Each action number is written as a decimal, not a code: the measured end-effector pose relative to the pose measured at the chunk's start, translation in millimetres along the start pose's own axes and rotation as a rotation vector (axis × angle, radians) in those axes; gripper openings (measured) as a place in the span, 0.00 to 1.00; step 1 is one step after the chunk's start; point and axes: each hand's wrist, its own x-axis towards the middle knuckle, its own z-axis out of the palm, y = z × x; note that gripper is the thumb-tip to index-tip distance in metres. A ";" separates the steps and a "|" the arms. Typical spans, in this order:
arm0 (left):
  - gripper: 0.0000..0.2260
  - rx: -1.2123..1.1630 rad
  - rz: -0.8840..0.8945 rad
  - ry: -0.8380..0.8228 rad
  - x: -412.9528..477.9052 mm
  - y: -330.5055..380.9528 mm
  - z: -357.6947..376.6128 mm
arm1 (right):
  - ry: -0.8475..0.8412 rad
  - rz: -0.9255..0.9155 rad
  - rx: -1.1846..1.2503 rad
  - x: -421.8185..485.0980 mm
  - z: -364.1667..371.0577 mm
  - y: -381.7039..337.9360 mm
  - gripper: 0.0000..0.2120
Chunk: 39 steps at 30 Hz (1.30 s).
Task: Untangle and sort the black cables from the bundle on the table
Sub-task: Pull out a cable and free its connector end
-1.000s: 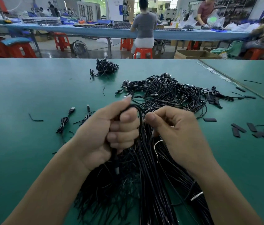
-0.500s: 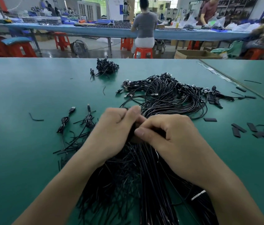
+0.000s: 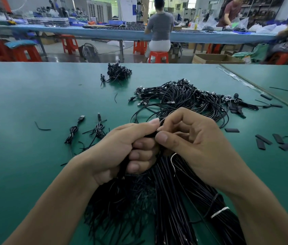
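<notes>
A big bundle of black cables [image 3: 168,206] lies on the green table [image 3: 24,96], running from my hands toward me, with a white tie [image 3: 219,212] round part of it. My left hand [image 3: 122,152] grips a bunch of these cables in its curled fingers. My right hand [image 3: 194,142] pinches a black cable between thumb and forefinger, right against my left thumb. Beyond my hands spreads a loose heap of black cables with plugs [image 3: 189,98].
Two coiled single cables [image 3: 72,133] [image 3: 98,129] lie left of my hands. A small dark cable pile [image 3: 117,73] sits near the far edge. Black strips [image 3: 281,142] are scattered at the right. People work at a blue bench behind.
Both hands dropped close to the bundle half a second ago and have now lifted slightly. My right hand shifted to a thumb-and-finger pinch beside my left thumb.
</notes>
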 end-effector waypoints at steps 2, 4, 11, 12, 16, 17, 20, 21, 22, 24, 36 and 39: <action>0.22 -0.002 0.005 0.007 0.9 -3.8 -0.3 | -0.001 0.008 -0.048 -0.3 -1.1 0.8 0.08; 0.24 0.094 0.047 0.084 4.4 -9.0 -0.7 | 0.008 0.024 -0.104 -0.2 -1.3 1.7 0.07; 0.25 0.036 0.025 0.039 12.0 -16.5 2.1 | 0.202 -0.008 -0.251 -0.5 3.2 4.7 0.06; 0.26 0.029 0.003 -0.014 10.8 -16.1 3.1 | 0.229 -0.005 -0.262 -0.6 3.9 4.9 0.07; 0.22 0.170 0.040 -0.011 10.0 -17.6 3.7 | 0.289 0.033 -0.263 0.6 6.2 5.9 0.08; 0.21 0.226 0.058 0.018 10.7 -18.7 4.0 | 0.295 0.046 -0.240 1.1 6.2 6.0 0.08; 0.26 0.379 0.081 0.122 15.5 -21.3 4.2 | 0.308 0.058 -0.242 1.9 4.6 6.0 0.08; 0.28 0.458 0.100 0.152 18.2 -22.9 3.9 | 0.306 0.064 -0.243 2.0 4.8 6.1 0.07; 0.30 0.539 0.118 0.179 20.4 -25.0 4.0 | 0.306 0.071 -0.240 2.0 5.3 6.9 0.07; 0.29 0.682 0.132 0.231 22.3 -27.2 4.5 | 0.313 0.081 -0.255 1.9 7.7 9.3 0.08; 0.20 0.701 0.094 0.482 20.2 -24.3 -17.0 | 0.363 0.149 -0.165 2.0 9.5 10.8 0.24; 0.20 0.626 0.104 0.561 18.4 -21.1 -28.6 | 0.090 0.321 -0.372 -3.1 13.3 12.2 0.45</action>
